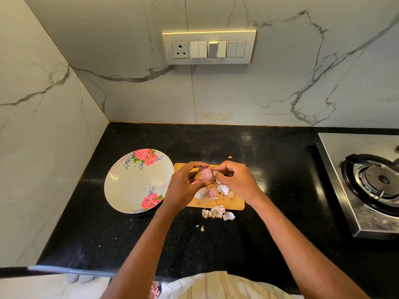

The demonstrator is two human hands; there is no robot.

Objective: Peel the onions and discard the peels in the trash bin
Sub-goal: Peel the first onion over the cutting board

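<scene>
A pinkish onion is held just above the wooden cutting board. My left hand grips it from the left, fingers curled round it. My right hand pinches the skin at the onion's upper right side. Loose peels and a few pale pieces lie on the board under my hands. More peels lie on the black counter just in front of the board. No trash bin is in view.
A floral plate sits to the left of the board, touching it. A steel gas stove stands at the right. The black counter ends at marble walls on the left and behind, with a switch panel above.
</scene>
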